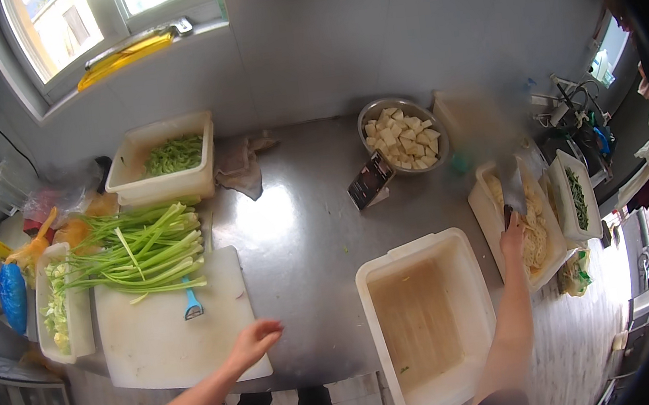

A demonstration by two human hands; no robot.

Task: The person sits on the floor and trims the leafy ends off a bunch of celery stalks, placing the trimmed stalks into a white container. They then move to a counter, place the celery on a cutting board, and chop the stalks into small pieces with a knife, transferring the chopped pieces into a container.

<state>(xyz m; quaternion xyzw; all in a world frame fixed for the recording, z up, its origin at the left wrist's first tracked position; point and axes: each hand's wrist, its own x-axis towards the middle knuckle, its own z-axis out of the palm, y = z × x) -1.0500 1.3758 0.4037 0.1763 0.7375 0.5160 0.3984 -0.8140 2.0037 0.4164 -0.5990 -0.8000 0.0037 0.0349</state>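
My right hand grips the dark handle of a cleaver. Its broad blade points away from me, above a white plastic bin of pale shredded food, perhaps noodles. Over the right edge of a white cutting board hovers my left hand, empty, its fingers loosely bent. Celery-like green stalks lie in a pile across the board's far part. A blue peeler rests on the board, its handle end at the stalks.
A large white tub holding only scraps stands right of centre. Behind it are a steel bowl of pale cubes and a propped phone. Bins of cut greens and chopped cabbage stand left. A cloth lies by the wall.
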